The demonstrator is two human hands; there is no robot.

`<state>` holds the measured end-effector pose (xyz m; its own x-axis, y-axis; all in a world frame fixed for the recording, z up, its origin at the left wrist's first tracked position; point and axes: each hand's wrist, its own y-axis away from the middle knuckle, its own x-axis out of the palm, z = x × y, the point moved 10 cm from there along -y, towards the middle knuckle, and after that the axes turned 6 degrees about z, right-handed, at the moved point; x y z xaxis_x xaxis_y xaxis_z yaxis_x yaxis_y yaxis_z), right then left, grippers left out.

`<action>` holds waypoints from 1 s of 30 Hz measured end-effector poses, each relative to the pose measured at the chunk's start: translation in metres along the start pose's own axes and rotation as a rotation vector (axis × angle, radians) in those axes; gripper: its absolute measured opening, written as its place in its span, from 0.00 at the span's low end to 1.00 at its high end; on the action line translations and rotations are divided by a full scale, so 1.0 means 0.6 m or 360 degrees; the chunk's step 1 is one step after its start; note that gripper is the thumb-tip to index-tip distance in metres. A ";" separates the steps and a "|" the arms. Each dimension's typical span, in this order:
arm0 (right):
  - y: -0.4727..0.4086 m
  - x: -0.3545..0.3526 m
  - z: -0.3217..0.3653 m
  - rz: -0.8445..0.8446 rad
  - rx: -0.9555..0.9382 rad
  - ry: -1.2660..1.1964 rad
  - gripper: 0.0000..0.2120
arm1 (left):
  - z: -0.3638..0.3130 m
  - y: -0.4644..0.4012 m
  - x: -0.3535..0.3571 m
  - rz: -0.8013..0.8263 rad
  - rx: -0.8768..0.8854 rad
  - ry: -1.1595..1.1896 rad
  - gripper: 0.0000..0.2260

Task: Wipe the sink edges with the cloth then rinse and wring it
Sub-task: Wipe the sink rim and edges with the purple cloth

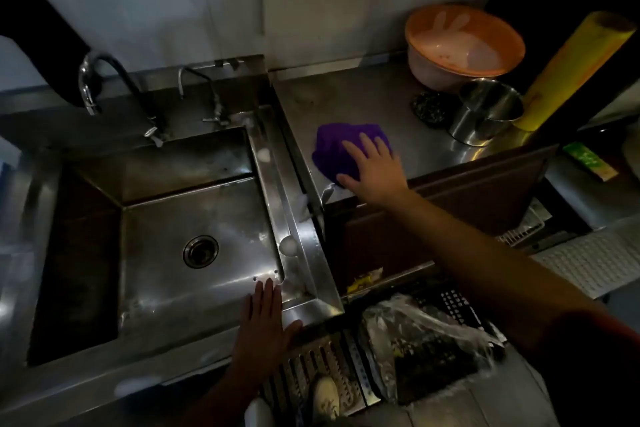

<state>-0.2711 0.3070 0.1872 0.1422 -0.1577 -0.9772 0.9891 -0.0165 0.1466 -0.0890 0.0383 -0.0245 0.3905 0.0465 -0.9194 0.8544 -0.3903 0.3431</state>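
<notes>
Purple cloth (341, 146) lying on the steel worktop (408, 107) just right of the sink (301, 218), right hand (372, 166) pressing it with spread flat grip, left hand (266, 326) flat on the sink front edge, fingers straight, steel cup (485, 111) near.

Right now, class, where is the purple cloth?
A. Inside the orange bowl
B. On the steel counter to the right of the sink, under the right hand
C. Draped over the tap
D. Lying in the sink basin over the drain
B: the purple cloth lies on the steel counter right of the sink, with the right hand pressed flat on it.
</notes>
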 end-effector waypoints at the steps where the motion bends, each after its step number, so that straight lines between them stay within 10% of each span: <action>1: -0.021 0.006 0.001 0.0053 0.0005 0.0021 0.37 | 0.001 -0.001 0.000 -0.0027 0.0011 0.0016 0.38; 10: -0.112 0.058 -0.027 0.0320 0.0141 -0.0011 0.46 | 0.001 0.005 0.005 0.0176 0.0028 0.0107 0.41; 21: -0.126 0.056 -0.051 0.0235 0.0211 0.0055 0.31 | -0.002 0.006 -0.001 0.0232 -0.0013 0.0144 0.46; 30: -0.037 -0.036 0.024 -0.0298 -0.0020 -0.0378 0.26 | -0.002 0.008 -0.005 0.0243 -0.0029 0.0174 0.44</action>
<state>-0.2968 0.2966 0.2075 -0.0547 -0.3794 -0.9236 0.9978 -0.0554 -0.0363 -0.0855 0.0373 -0.0201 0.5504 0.0881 -0.8303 0.7879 -0.3838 0.4816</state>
